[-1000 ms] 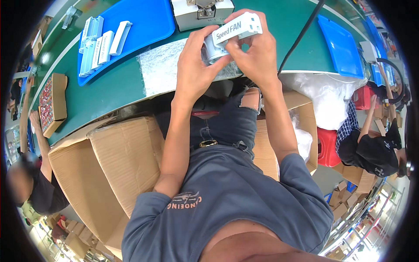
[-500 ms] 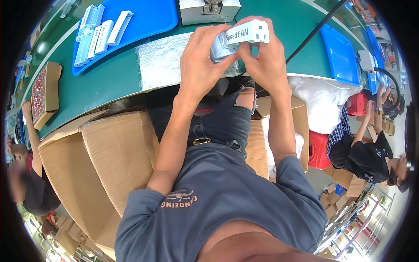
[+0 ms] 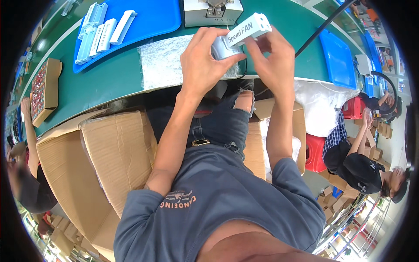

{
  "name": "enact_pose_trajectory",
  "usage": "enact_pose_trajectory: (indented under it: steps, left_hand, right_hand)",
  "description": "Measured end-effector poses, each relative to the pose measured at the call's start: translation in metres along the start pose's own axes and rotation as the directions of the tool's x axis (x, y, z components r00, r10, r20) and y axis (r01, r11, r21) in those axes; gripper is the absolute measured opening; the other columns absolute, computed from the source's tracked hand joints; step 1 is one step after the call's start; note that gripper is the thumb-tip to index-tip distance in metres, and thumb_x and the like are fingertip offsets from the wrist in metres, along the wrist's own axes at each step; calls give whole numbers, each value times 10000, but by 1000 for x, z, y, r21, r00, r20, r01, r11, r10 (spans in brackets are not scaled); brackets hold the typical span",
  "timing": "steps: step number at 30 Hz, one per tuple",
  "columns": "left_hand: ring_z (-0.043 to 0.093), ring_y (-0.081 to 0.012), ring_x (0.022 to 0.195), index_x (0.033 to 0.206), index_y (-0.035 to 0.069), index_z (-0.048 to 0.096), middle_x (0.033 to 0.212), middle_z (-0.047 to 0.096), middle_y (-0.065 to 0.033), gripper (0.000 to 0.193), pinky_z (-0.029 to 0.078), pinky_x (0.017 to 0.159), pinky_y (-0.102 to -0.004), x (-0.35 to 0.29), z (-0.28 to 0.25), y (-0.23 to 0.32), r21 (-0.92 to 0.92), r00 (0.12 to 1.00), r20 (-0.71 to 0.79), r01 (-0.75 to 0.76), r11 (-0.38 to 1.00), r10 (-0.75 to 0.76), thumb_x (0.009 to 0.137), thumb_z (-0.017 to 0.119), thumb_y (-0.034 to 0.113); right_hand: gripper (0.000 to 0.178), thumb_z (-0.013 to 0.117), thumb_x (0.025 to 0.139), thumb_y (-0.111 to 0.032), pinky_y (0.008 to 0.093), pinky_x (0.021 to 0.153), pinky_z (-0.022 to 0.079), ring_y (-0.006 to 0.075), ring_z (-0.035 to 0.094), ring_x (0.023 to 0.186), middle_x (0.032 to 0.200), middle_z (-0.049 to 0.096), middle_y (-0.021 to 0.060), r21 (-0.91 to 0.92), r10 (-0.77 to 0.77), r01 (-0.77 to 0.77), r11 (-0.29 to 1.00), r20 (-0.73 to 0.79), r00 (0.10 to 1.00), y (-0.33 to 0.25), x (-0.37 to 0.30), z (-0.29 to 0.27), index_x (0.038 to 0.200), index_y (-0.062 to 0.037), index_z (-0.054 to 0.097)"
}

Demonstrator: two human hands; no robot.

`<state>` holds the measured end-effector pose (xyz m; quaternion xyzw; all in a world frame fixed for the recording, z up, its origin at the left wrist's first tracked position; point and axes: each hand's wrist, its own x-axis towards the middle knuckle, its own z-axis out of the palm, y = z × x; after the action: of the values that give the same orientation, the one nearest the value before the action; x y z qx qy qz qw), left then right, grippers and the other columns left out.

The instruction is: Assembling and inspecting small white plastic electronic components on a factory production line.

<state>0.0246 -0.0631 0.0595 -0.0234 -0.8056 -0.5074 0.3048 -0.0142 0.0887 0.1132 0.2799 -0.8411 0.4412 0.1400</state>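
Observation:
In front of me, above the near edge of the bench, I hold a small plastic fan housing with a long white arm (image 3: 243, 33) and a rounded grey body (image 3: 223, 49). My left hand (image 3: 204, 61) is closed round the grey body, thumb below and fingers above. The white arm slants up to the right, with dark lettering on its side and openings in its end. At its right part, my right hand (image 3: 274, 56) grips with thumb and fingers; some fingertips are hidden behind it. Beneath my left hand lies clear plastic wrap (image 3: 161, 63).
A blue tray (image 3: 152, 19) at the left bears several white arms (image 3: 123, 27). A white box with a metal fixture (image 3: 213, 16) stands at the back. Further right are a black cable (image 3: 321, 30) and another blue tray (image 3: 338, 59). Cardboard boxes (image 3: 118, 148) flank my legs; people work on both sides.
The white arm has swung so its right end points higher. My right hand has shifted right and loosened its wrap, while my left hand keeps its hold on the body.

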Motion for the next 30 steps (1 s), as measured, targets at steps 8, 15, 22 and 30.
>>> enact_pose_trajectory:
  steps: [8, 15, 22, 30]
  left_hand:
    - [640, -185, 954, 1143, 47, 660, 1096, 689, -67, 549, 499, 850, -323, 10, -12, 3, -312, 973, 158, 209, 927, -166, 675, 887, 223]
    - [624, -175, 951, 1222, 4, 666, 1036, 689, -95, 421, 481, 837, -313, 4, -43, 19, -531, 761, 641, 344, 775, 102, 876, 717, 239]
    - [617, -235, 965, 1185, -2, 664, 1065, 669, -135, 419, 471, 862, -335, 2, -51, 41, -524, 800, 589, 265, 810, 119, 900, 668, 305]
    - [569, -150, 655, 980, -2, 698, 791, 628, -88, 102, 457, 624, -269, 2, -94, -8, -45, 960, 109, 264, 964, -258, 900, 662, 51]
  right_hand:
    - [192, 671, 909, -117, 249, 540, 413, 81, 522, 585, 659, 579, 15, 307, 353, -366, 879, 96, 930, 9, -24, -4, 782, 4, 592]
    - [776, 744, 823, -324, 215, 510, 412, 95, 543, 653, 970, 572, 74, 733, 241, -308, 606, 199, 950, -15, -48, -54, 1406, 17, 364]
    - [413, 677, 781, -267, 213, 562, 377, 75, 521, 636, 829, 568, 39, 516, 183, -203, 832, 91, 979, -26, -27, -92, 1067, 26, 622]
    - [439, 621, 653, -338, 226, 388, 282, 54, 437, 432, 611, 570, 12, 47, 310, -418, 907, 597, 740, 57, 87, -159, 876, 32, 697]
